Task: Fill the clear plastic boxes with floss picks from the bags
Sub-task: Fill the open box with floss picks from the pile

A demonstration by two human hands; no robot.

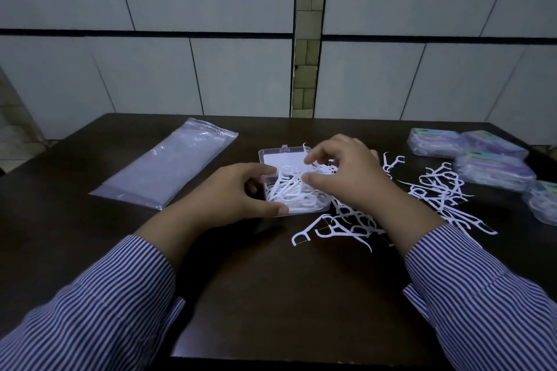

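Left grip (241, 190) on box (271, 156) (lid open)

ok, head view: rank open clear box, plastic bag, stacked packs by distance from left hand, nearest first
1. Open clear box: gripped by the left hand.
2. Plastic bag: flat, to its left.
3. Stacked packs: far right edge of the table.

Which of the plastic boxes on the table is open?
The clear box between the left hand and right hand, its lid raised, floss picks inside. The boxes at the right edge are shut.
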